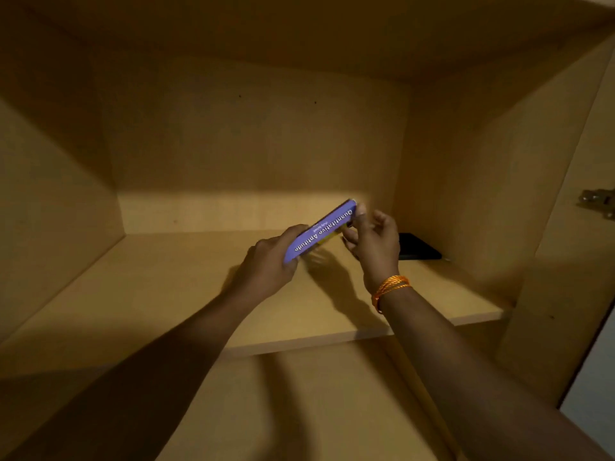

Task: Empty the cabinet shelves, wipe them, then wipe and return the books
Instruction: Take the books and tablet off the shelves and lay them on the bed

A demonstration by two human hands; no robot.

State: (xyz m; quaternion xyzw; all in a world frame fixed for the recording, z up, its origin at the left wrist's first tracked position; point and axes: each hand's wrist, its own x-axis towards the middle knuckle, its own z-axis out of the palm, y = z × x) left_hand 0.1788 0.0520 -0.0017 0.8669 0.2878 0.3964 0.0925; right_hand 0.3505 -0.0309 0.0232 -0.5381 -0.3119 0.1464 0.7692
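Observation:
A thick book with a purple spine (321, 230) reading "Quantitative Aptitude" is held tilted above the wooden cabinet shelf (149, 294), its spine facing me. My left hand (269, 264) grips its lower left end. At the upper right end, my right hand (374, 242) pinches the book with thumb and fingers; an orange thread band circles that wrist. The book's covers are hidden from view.
A flat black object (419, 249) lies in the shelf's back right corner. A lower shelf (299, 410) shows below the front edge. The cabinet's side walls stand left and right, with a metal door hinge (599, 201) at far right.

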